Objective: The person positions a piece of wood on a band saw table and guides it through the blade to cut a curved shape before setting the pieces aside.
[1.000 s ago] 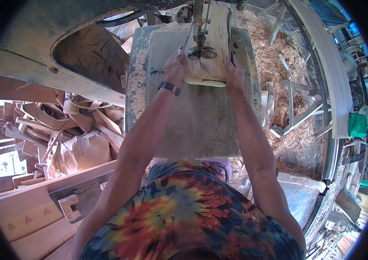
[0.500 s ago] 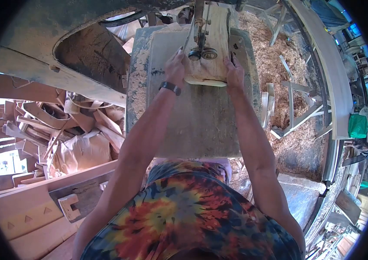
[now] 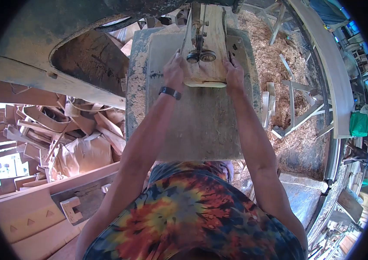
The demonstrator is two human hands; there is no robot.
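A thick wooden board [image 3: 205,74] lies on the dusty metal table [image 3: 197,125] of a bandsaw, its near end pale and cut. My left hand [image 3: 174,73] grips the board's left edge, with a dark band on that wrist. On the opposite edge, my right hand [image 3: 234,74] is closed against the wood, fingers pointing away from me. Between my hands, above the board, hang the saw's round guide rollers [image 3: 201,56] on a vertical post [image 3: 196,19]. The blade itself is hard to make out there.
The saw's large frame [image 3: 24,65] fills the upper left. Wood offcuts [image 3: 41,125] are heaped below it. Sawdust [image 3: 257,47] and wooden pieces [image 3: 291,104] cover the floor at right, beside a long plank [image 3: 337,82]. A person [image 3: 363,154] is partly visible at far right.
The view has shifted slightly. My hands stay on the board's two edges, and the board shows little movement on the table. The person at far right shows more now.
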